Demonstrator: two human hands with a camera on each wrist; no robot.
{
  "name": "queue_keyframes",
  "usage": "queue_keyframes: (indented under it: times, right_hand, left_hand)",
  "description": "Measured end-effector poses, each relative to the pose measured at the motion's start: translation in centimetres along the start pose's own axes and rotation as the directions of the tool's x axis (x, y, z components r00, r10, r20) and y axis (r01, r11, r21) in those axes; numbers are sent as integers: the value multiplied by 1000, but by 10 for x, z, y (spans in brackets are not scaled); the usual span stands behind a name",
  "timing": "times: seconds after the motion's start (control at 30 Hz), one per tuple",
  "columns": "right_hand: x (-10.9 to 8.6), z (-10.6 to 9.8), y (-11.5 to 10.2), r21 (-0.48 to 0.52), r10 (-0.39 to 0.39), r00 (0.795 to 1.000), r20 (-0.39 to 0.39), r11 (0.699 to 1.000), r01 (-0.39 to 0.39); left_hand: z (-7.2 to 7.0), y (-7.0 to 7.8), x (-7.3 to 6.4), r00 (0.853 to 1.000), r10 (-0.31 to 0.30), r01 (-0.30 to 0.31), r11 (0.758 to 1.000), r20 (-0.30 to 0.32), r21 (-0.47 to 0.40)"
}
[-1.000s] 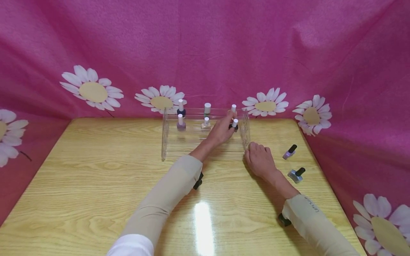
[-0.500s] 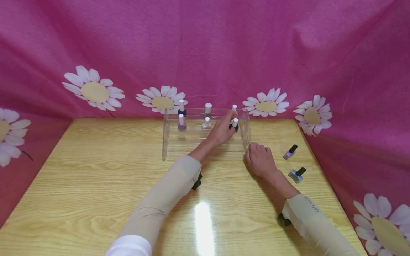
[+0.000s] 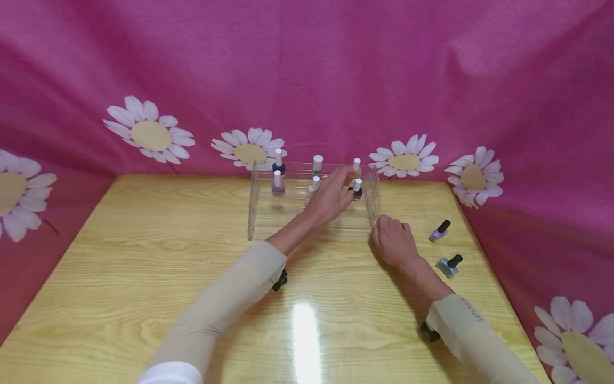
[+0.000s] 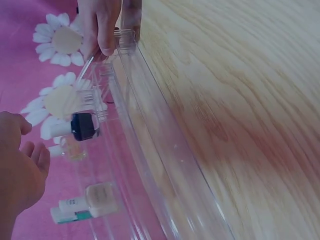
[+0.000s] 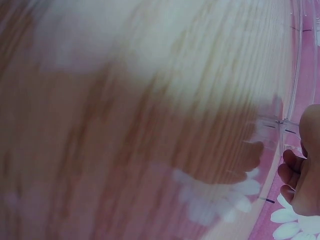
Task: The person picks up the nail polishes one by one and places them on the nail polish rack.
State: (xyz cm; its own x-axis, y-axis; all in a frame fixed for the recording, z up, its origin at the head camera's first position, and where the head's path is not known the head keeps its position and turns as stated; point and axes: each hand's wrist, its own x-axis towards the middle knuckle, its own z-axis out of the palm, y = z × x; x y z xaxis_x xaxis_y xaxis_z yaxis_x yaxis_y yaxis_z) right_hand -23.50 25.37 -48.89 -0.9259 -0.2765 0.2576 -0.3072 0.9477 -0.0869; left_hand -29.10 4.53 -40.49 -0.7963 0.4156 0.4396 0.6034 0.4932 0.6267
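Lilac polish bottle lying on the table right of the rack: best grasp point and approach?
Pinch the lilac bottle across its glass body, coming from above. It lies tilted with the black cap pointing away, apart from the grey bottle, so both flanks look free. The right hand is nearest.

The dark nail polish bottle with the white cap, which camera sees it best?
The left wrist view: the dark bottle is large and sharp there, lying sideways in frame on the clear rack. The head view shows it small, beside the left hand. The right wrist view doesn't show it.
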Motion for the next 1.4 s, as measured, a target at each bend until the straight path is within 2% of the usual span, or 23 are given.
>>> queue_keyframes:
  times: [0.13, 0.27, 0.4, 0.53, 0.67, 0.77, 0.97, 1.23, 1.4]
  right_hand:
    - [-1, 0, 0, 1, -1, 1000, -10, 1000, 1]
    - [0, -2, -1, 0, -15, 999, -32, 1000, 15]
    - [0, -5, -2, -8, -22, 998, -51, 1000, 21]
    - [0, -5, -2, -9, -16, 999, -39, 1000, 15]
    - [0, -3, -2, -1, 1, 1000, -12, 1000, -1]
    - [0, 0, 1, -3, 15, 1000, 12, 1000, -15]
    - [0, 4, 3, -2, 18, 1000, 18, 1000, -18]
    - [0, 4, 2, 6, 14, 1000, 2, 1000, -14]
    - [0, 4, 2, 10, 16, 1000, 13, 1000, -16]
  left_hand:
    - [-15, 1, -18, 998, 49, -50, 999, 29, 20]
    - [-32, -4, -37, 996, 52, -57, 996, 69, 65]
    - [-49, -15, -55, 995, 38, -50, 989, 89, 136]
    - [-65, -28, -75, 996, -20, 1, 978, 91, 209]
    - [-79, -43, -96, 992, -103, 85, 971, 74, 222]
    - [-90, -55, -110, 987, -151, 130, 956, 63, 263]
    - [-106, -74, -131, 968, -248, 206, 886, 48, 416]
    - [-112, -88, -139, 968, -248, 174, 784, 43, 595]
    - [-109, -97, -141, 956, -290, 192, 742, 49, 643]
